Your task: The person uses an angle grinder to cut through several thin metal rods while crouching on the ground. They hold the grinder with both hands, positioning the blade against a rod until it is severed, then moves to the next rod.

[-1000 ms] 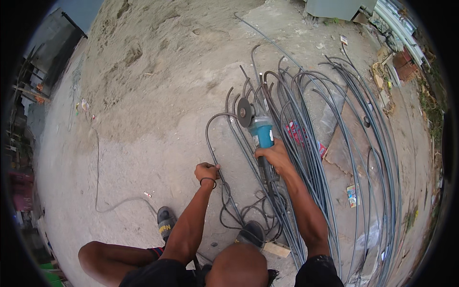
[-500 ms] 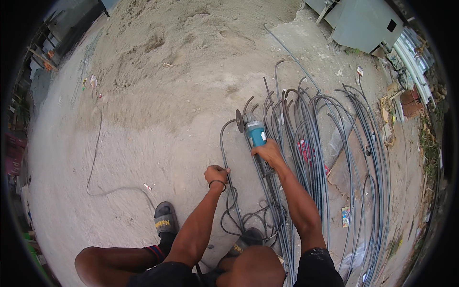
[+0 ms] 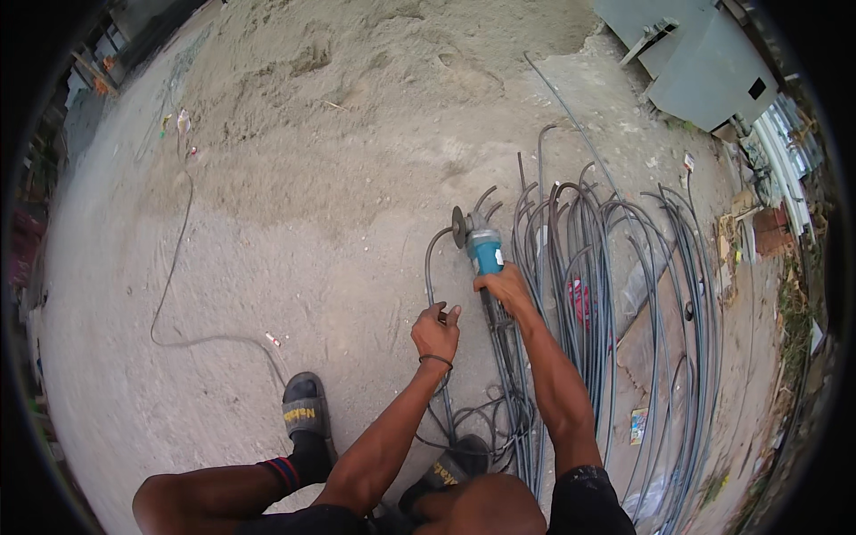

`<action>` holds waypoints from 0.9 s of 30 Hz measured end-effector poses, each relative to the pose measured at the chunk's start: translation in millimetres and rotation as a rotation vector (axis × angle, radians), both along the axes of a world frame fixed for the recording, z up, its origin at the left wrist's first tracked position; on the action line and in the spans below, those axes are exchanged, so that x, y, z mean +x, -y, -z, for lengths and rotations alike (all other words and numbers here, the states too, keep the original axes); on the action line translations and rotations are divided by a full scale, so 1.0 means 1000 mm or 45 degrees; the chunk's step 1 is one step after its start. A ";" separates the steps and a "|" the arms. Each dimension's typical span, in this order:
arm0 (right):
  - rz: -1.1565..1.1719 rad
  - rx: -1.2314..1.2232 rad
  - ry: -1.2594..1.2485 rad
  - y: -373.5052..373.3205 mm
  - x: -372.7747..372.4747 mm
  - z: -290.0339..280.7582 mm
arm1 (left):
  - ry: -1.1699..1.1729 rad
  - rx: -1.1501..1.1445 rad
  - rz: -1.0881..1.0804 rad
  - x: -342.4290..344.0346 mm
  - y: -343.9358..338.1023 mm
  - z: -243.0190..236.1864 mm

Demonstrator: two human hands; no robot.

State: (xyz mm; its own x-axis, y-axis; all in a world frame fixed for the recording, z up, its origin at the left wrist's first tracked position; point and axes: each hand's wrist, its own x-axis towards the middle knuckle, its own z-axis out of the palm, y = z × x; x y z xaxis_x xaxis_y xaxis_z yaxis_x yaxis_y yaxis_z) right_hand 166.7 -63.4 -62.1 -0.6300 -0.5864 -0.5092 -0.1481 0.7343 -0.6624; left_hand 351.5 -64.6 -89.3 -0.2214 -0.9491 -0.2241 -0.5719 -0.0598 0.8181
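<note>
My right hand [image 3: 506, 287] is wrapped around the body of a teal angle grinder [image 3: 487, 253]. The grinder's cutting disc [image 3: 459, 227] points up at the far left of the tool, beside the bent end of a steel rebar [image 3: 432, 257]. My left hand [image 3: 435, 333] hovers over that same bar, below the bend, with thumb and fingers apart. Part of the bar is hidden behind this hand. A dark cord [image 3: 464, 415] lies tangled near my right foot, across some of the bars.
A large bundle of bent rebars [image 3: 606, 294] spreads to the right. A sand heap [image 3: 383, 53] rises at the far side, and a grey metal box [image 3: 713, 80] stands far right. A cable [image 3: 183, 232] winds across the ground at left. My sandalled foot [image 3: 305, 401] is near it.
My left hand has moved up and to the right along the bar, and its thumb has come away from the fingers. The right hand still holds the grinder near the bar.
</note>
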 end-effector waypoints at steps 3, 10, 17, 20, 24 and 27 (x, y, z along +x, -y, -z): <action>0.020 -0.029 0.020 0.005 0.006 0.004 | -0.186 0.081 0.131 -0.023 -0.007 -0.002; 0.045 0.013 -0.034 0.011 0.000 0.020 | -0.223 0.164 0.357 -0.043 -0.014 0.009; 0.073 -0.005 0.013 0.010 0.002 0.031 | -0.253 0.133 0.289 -0.042 -0.020 0.013; 0.073 -0.044 0.028 0.006 0.001 0.037 | -0.141 0.244 0.318 -0.042 -0.020 0.004; 0.082 -0.031 0.033 0.010 0.007 0.031 | -0.119 0.141 0.326 -0.036 -0.016 0.003; 0.091 0.016 -0.043 0.010 0.006 0.028 | -0.089 0.191 0.360 -0.037 -0.015 0.000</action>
